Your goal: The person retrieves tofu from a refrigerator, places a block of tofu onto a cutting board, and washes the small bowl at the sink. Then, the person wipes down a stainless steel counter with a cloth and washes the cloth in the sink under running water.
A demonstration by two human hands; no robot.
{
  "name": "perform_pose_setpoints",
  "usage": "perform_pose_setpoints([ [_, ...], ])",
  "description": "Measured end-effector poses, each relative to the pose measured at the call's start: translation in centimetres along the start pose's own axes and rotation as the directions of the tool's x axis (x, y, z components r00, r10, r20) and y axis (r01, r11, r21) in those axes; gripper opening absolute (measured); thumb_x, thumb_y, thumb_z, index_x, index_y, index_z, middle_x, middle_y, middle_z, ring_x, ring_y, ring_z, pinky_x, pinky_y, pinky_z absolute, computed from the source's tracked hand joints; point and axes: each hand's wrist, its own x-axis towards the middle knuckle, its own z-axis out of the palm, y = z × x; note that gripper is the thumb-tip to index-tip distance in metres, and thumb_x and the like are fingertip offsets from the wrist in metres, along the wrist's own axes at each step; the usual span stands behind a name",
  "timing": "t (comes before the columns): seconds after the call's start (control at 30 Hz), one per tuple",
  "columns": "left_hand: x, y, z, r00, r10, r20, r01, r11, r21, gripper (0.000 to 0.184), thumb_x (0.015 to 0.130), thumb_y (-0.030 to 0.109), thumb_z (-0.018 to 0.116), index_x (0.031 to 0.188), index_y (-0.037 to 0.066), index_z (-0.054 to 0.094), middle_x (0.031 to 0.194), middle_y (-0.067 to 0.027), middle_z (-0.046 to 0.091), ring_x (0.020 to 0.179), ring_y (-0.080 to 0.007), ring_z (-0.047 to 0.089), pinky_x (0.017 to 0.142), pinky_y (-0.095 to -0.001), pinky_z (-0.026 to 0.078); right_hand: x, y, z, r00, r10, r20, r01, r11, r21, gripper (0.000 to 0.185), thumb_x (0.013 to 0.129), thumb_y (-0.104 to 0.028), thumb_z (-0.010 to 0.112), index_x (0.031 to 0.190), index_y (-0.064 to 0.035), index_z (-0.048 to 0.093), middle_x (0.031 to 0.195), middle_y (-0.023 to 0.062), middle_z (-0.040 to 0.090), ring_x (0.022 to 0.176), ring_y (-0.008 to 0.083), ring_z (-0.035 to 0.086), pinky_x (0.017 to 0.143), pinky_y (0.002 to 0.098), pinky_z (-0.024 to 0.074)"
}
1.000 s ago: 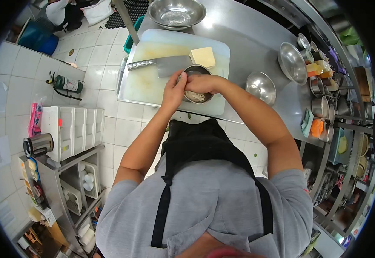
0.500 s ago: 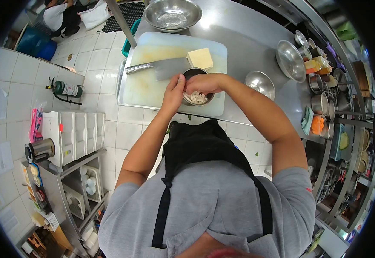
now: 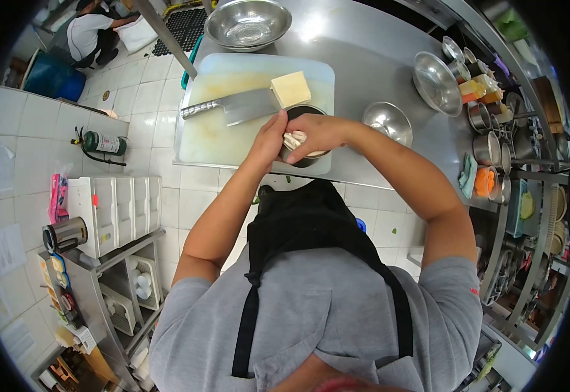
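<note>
A metal bowl rests near the front edge of a white cutting board. My left hand grips its left rim. Over the bowl, my right hand has its fingers round pale strips, which are partly hidden by the hand. A cleaver lies flat on the board behind my left hand, its handle to the left. Just behind the bowl stands a pale yellow block, close to the blade's end.
Metal bowls stand at the back, right and far right of the steel table. Sauce bottles and pots line the right edge. A person crouches at the upper left. A fire extinguisher hangs on the left wall.
My right hand has risen from inside the bowl with pale strips in its fingers. The board, cleaver and block appear shifted left in view. The crouching person shows more fully.
</note>
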Motion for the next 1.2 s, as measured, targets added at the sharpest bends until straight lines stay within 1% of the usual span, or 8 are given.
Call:
perform_pose_setpoints([
  [0.1, 0.4, 0.5, 2.3, 0.997, -0.064, 0.032, 0.063, 0.997, 0.037, 0.056, 0.098, 0.054, 0.034, 0.125, 0.009, 0.053, 0.111, -0.0099, 0.061, 0.094, -0.0216, 0.061, 0.067, -0.0397, 0.052, -2.7, 0.4, -1.6, 0.997, 0.034, -0.065, -0.032, 0.999, 0.029, 0.055, 0.071, -0.036, 0.08, 0.109, -0.0019, 0.06, 0.096, 0.0078, 0.063, 0.088, 0.0182, 0.059, 0.076, 0.0312, 0.0482],
  [0.4, 2.7, 1.1, 11.0, 0.994, 0.018, 0.103, -0.024, 0.998, 0.053, 0.057, 0.097, 0.057, 0.03, 0.124, 0.012, 0.053, 0.116, -0.0071, 0.059, 0.094, -0.0214, 0.061, 0.067, -0.0393, 0.052, -10.3, 5.3, -6.5, 0.959, -0.003, -0.283, 0.09, 0.951, 0.296, 0.034, 0.081, -0.02, 0.074, 0.108, -0.0026, 0.062, 0.094, 0.0035, 0.065, 0.082, 0.0102, 0.061, 0.072, 0.0247, 0.0504],
  [0.67, 2.8, -0.7, 16.0, 0.982, 0.136, 0.129, -0.129, 0.99, -0.059, 0.058, 0.098, 0.052, 0.037, 0.133, 0.008, 0.046, 0.122, -0.0114, 0.057, 0.109, -0.0227, 0.058, 0.08, -0.0407, 0.054, -16.5, 7.7, -10.0, 0.911, -0.107, -0.399, 0.354, 0.701, 0.62, 0.02, 0.086, -0.02, 0.069, 0.097, -0.0052, 0.06, 0.08, 0.0046, 0.064, 0.065, 0.0092, 0.06, 0.056, 0.023, 0.0494],
  [0.87, 1.2, -2.9, 13.9, 0.989, 0.116, -0.093, -0.129, 0.98, -0.151, 0.065, 0.094, 0.057, 0.042, 0.134, 0.006, 0.046, 0.126, -0.0124, 0.056, 0.109, -0.0259, 0.06, 0.083, -0.0421, 0.053, -15.8, 15.3, -8.9, 0.852, 0.057, -0.521, 0.257, 0.821, 0.509, 0.028, 0.082, -0.025, 0.073, 0.094, -0.0028, 0.061, 0.078, 0.0046, 0.063, 0.064, 0.0113, 0.061, 0.049, 0.0265, 0.0492],
  [1.03, -1.4, -4.4, 8.8, 0.974, 0.162, -0.158, -0.195, 0.956, -0.218, 0.062, 0.095, 0.054, 0.044, 0.133, 0.005, 0.047, 0.125, -0.0124, 0.056, 0.108, -0.0251, 0.06, 0.082, -0.0435, 0.054, -12.0, 21.6, -5.6, 0.906, 0.196, -0.374, -0.143, 0.976, 0.165, 0.042, 0.076, -0.032, 0.075, 0.099, 0.0, 0.062, 0.089, 0.0127, 0.064, 0.073, 0.0172, 0.063, 0.055, 0.0297, 0.0521],
  [1.1, -2.8, -5.1, 6.4, 0.965, 0.186, -0.182, -0.229, 0.94, -0.254, 0.061, 0.095, 0.053, 0.043, 0.132, 0.005, 0.048, 0.124, -0.0123, 0.057, 0.107, -0.0252, 0.06, 0.083, -0.0431, 0.053, -11.5, 22.5, -4.8, 0.813, -0.037, -0.58, -0.154, 0.949, -0.277, 0.042, 0.078, -0.033, 0.073, 0.1, 0.0015, 0.062, 0.091, 0.013, 0.065, 0.075, 0.0171, 0.063, 0.064, 0.0316, 0.0527],
  [1.13, -3.7, -5.4, 5.2, 0.957, 0.197, -0.214, -0.249, 0.936, -0.25, 0.06, 0.096, 0.052, 0.043, 0.132, 0.004, 0.048, 0.125, -0.0123, 0.056, 0.109, -0.0246, 0.06, 0.084, -0.0417, 0.053, -11.6, 22.3, -4.8, 0.821, -0.035, -0.57, -0.159, 0.945, -0.287, 0.042, 0.078, -0.033, 0.073, 0.1, 0.0015, 0.062, 0.091, 0.013, 0.065, 0.075, 0.0171, 0.063, 0.064, 0.0316, 0.0527],
  [1.2, -5.5, -6.4, 2.5, 0.947, 0.202, -0.249, -0.267, 0.927, -0.264, 0.06, 0.097, 0.052, 0.042, 0.131, 0.003, 0.049, 0.125, -0.0123, 0.056, 0.11, -0.0241, 0.059, 0.086, -0.0402, 0.052, -12.7, 19.1, -5.2, 0.669, 0.086, -0.738, -0.187, 0.981, -0.055, 0.037, 0.081, -0.032, 0.07, 0.096, 0.0011, 0.064, 0.087, 0.012, 0.067, 0.074, 0.0193, 0.063, 0.07, 0.0326, 0.0508],
])
